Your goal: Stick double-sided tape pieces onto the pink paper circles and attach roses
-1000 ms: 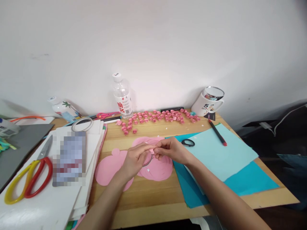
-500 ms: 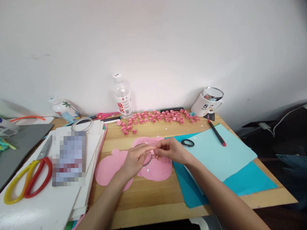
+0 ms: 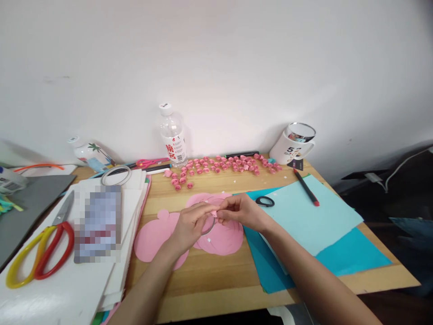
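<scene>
My left hand (image 3: 190,225) and my right hand (image 3: 241,211) meet over the middle of the wooden table (image 3: 216,275). Both pinch a small pink paper roll (image 3: 214,211) between their fingertips. A roll of clear tape (image 3: 208,225) lies just under my left fingers. Beneath the hands lie pink paper circles (image 3: 154,239). Along the back of the table sit several finished small pink paper roses (image 3: 223,165).
Light blue and teal paper sheets (image 3: 314,216) lie at right with small black scissors (image 3: 264,201) and a red pen (image 3: 306,187). A mug (image 3: 293,146) and a water bottle (image 3: 172,135) stand at the back. At left, a white paper stack (image 3: 84,280) holds red-and-yellow scissors (image 3: 40,253) and a tape ring (image 3: 116,175).
The hands have hardly moved; the fingertips shift slightly on the pink roll.
</scene>
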A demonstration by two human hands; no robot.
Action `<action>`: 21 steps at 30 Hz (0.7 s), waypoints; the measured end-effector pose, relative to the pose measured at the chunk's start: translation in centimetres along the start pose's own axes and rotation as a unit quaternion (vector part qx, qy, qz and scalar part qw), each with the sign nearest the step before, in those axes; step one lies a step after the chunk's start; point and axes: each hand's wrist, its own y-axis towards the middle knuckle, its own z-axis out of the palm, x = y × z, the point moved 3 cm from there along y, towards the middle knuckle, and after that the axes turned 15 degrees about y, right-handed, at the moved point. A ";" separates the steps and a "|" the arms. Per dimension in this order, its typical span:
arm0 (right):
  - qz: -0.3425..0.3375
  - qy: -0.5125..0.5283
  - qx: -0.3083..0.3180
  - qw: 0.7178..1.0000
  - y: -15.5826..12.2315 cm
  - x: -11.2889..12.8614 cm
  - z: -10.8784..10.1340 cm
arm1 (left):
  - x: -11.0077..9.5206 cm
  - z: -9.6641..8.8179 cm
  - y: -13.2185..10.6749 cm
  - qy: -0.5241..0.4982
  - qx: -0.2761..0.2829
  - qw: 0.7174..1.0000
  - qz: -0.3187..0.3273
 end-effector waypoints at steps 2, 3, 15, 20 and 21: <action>-0.002 -0.005 -0.003 1.000 0.0 0.0 0.0 | 0.0 0.0 0.0 -0.003 -0.002 1.000 0.001; -0.004 -0.009 -0.004 1.000 0.0 -0.1 0.0 | 0.0 0.1 0.0 -0.005 -0.004 1.000 0.000; -0.149 -0.065 -0.008 0.987 -0.2 1.2 0.1 | 1.6 -0.2 -0.2 -0.208 -0.058 0.944 -0.248; -0.216 -0.130 -0.009 0.968 -0.6 1.0 0.9 | 2.0 0.1 -0.2 -0.331 -0.035 0.903 -0.273; -0.243 -0.149 -0.025 0.958 -0.6 0.9 0.9 | 1.9 0.1 -0.2 -0.337 -0.028 0.899 -0.277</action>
